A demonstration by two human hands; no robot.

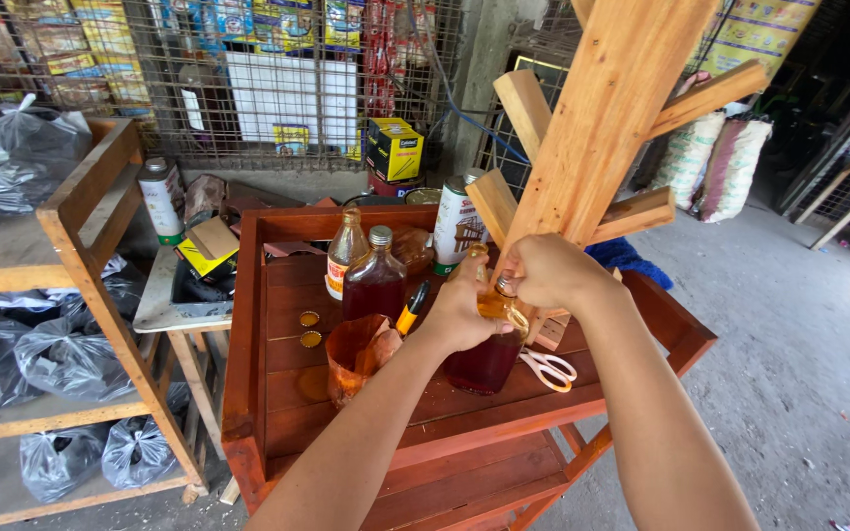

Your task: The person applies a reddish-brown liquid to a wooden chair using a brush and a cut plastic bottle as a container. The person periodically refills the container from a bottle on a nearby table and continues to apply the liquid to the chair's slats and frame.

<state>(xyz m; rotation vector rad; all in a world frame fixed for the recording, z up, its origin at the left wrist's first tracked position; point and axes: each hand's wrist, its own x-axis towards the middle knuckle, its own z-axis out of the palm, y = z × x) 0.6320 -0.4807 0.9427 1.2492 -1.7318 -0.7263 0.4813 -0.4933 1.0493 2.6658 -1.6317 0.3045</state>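
Observation:
My left hand (pixel 461 313) and my right hand (pixel 550 270) meet over a small glass bottle (pixel 499 301) with amber liquid, held tilted above a larger bottle of dark red liquid (pixel 485 364). The dark bottle stands on a red-brown wooden table (pixel 287 393). Both hands grip the small bottle near its neck. Just left of my left hand stands a cut plastic cup (pixel 354 356) stained orange-brown, with a yellow-handled tool (pixel 411 308) behind it.
Two more bottles (pixel 374 285) and a tall printed can (pixel 456 228) stand at the table's back. White-handled scissors (pixel 549 368) lie by the dark bottle. A raw wooden frame (pixel 602 118) rises on the right. On the left, a wooden shelf (pixel 91 246) holds black plastic bags (pixel 12 147).

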